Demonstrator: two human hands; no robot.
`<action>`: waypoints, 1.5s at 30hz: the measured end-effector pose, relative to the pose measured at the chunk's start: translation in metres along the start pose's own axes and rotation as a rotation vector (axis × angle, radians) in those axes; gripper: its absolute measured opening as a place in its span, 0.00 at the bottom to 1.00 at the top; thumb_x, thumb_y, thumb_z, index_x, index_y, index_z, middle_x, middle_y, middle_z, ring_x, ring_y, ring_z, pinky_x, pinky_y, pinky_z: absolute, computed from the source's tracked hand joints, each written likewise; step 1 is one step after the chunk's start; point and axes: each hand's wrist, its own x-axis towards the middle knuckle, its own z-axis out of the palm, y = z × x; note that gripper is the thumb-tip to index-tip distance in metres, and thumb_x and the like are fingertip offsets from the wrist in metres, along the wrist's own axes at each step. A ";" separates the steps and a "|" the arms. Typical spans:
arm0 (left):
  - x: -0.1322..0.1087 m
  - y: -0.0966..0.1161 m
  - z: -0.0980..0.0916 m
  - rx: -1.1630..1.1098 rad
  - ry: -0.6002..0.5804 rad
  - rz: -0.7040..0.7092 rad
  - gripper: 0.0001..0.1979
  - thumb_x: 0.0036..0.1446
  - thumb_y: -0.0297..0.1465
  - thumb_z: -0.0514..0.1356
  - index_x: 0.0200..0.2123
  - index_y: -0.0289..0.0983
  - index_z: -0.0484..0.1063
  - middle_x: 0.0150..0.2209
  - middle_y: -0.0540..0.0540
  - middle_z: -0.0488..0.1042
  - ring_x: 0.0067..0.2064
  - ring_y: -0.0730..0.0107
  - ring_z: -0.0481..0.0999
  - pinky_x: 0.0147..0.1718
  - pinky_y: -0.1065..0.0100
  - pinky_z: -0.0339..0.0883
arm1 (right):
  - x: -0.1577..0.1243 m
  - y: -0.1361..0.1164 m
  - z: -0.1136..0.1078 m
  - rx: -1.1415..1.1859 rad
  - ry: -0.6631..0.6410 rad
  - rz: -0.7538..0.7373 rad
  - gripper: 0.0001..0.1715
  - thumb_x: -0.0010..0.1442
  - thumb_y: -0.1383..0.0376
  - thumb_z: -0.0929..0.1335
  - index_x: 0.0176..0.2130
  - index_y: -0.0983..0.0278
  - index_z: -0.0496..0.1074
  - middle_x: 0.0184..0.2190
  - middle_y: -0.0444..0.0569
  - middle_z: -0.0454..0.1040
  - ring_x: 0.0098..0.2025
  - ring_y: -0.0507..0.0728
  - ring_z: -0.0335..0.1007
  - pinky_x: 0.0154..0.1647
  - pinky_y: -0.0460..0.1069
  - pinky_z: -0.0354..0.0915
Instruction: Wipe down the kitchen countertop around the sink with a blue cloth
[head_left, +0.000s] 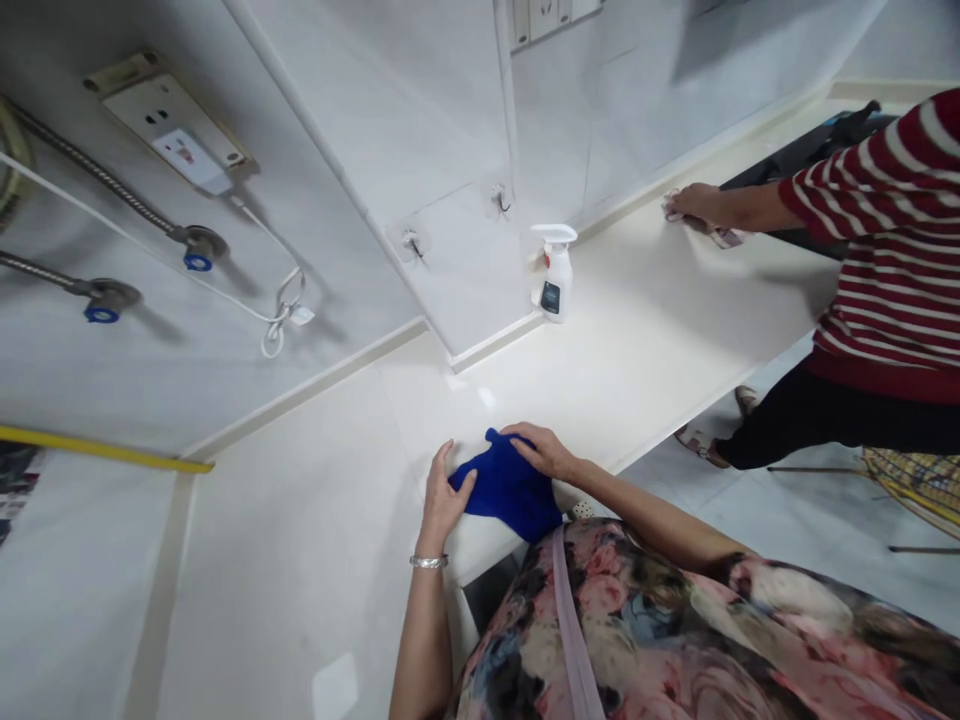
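Observation:
A blue cloth (pixel 506 492) lies on the white countertop (pixel 600 370) near its front edge. My left hand (pixel 442 497) rests at the cloth's left side, thumb on the fabric and fingers bent beside it. My right hand (pixel 541 449) lies over the cloth's top right part, fingers curled down onto it. Both hands press or pinch the cloth against the counter.
A white spray bottle (pixel 556 272) stands in the back corner by the tiled wall. A co-worker in a red striped top (pixel 892 250) holds a cloth (pixel 709 228) on the counter at right. Wall sockets (pixel 176 125), hoses and valves (pixel 196 245) are on the left wall.

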 end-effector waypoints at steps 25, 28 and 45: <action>0.068 0.071 -0.054 0.135 0.288 0.295 0.19 0.68 0.47 0.59 0.42 0.42 0.85 0.40 0.47 0.87 0.36 0.66 0.86 0.39 0.66 0.81 | 0.013 -0.013 -0.070 -0.217 -0.200 0.011 0.20 0.74 0.64 0.60 0.54 0.61 0.78 0.44 0.51 0.84 0.42 0.57 0.81 0.47 0.51 0.76; 0.082 0.100 -0.083 0.196 0.475 0.419 0.16 0.69 0.43 0.60 0.45 0.41 0.84 0.42 0.47 0.87 0.39 0.67 0.86 0.40 0.68 0.80 | 0.051 -0.043 -0.101 -0.313 0.009 -0.176 0.22 0.74 0.64 0.61 0.61 0.60 0.75 0.53 0.51 0.83 0.52 0.58 0.81 0.56 0.53 0.75; -0.053 -0.005 0.060 0.292 -0.298 0.367 0.18 0.74 0.38 0.53 0.53 0.44 0.82 0.57 0.45 0.82 0.63 0.62 0.78 0.63 0.54 0.75 | -0.076 0.043 -0.136 -0.440 -0.302 0.034 0.18 0.71 0.64 0.65 0.52 0.59 0.82 0.53 0.54 0.82 0.54 0.61 0.81 0.58 0.56 0.77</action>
